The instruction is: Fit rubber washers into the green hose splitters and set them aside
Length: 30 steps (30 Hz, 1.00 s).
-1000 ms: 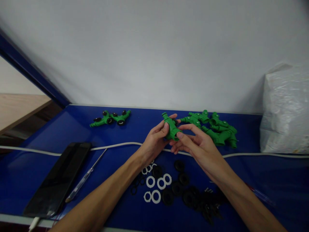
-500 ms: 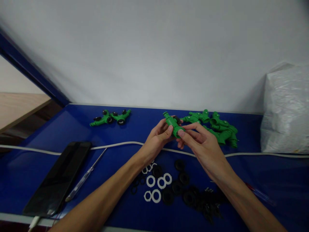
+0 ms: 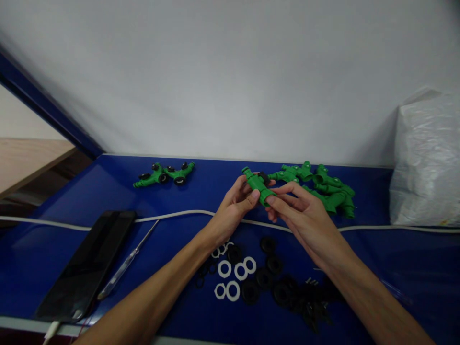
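Between my hands, above the blue table, is a green plastic Y-shaped hose connector [image 3: 256, 182] with a black knob [image 3: 264, 178] on its far side. My left hand [image 3: 240, 199] is closed around its body, thumb on the near face. My right hand [image 3: 293, 206] grips the wide lower end, its thumb pressed at the opening. Whatever sits inside that opening is hidden by the thumb. Below my hands lie several white rings [image 3: 233, 291] and several black ring-shaped caps [image 3: 250, 291].
Several green connectors [image 3: 336, 196] are piled at the back right; two with black fittings [image 3: 158, 175] lie back left. A phone [image 3: 86, 263], a screwdriver [image 3: 125, 266] and a white cable [image 3: 187, 213] are at left. A plastic bag [image 3: 426, 163] stands right. Small black parts [image 3: 312, 306] lie near front.
The connector has turned slightly in my hands, and my right thumb has shifted a little at its wide end. Both hands keep hold of it.
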Tool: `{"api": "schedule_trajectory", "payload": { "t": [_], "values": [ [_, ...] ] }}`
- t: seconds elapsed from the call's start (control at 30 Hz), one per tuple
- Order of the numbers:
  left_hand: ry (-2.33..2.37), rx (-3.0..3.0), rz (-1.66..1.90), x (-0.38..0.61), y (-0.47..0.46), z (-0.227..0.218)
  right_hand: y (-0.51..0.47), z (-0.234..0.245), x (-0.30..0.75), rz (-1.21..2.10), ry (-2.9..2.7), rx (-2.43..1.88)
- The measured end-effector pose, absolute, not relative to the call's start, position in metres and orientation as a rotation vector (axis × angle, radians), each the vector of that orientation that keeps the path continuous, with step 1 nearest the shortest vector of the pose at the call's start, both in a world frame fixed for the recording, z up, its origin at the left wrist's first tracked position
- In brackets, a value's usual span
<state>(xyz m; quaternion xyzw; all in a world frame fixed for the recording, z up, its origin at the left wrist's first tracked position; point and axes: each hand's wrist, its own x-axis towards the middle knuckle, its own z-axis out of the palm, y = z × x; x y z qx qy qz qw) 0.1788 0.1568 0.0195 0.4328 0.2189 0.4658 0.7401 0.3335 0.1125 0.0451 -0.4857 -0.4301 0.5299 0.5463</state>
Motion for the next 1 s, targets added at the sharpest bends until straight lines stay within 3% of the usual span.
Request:
{"api": "schedule_trajectory", "payload": {
  "t": [0.43, 1.0],
  "values": [
    [0.528, 0.742, 1.004, 0.1808, 0.1560, 0.0246, 0.1125, 0.0424, 0.3265, 1.319, -1.119, -1.165],
    [0.567, 0.654, 1.031, 0.1833, 0.1590, 0.0260, 0.1127, 0.0416, 0.3303, 1.135, -1.127, -1.186]
  ]
}}
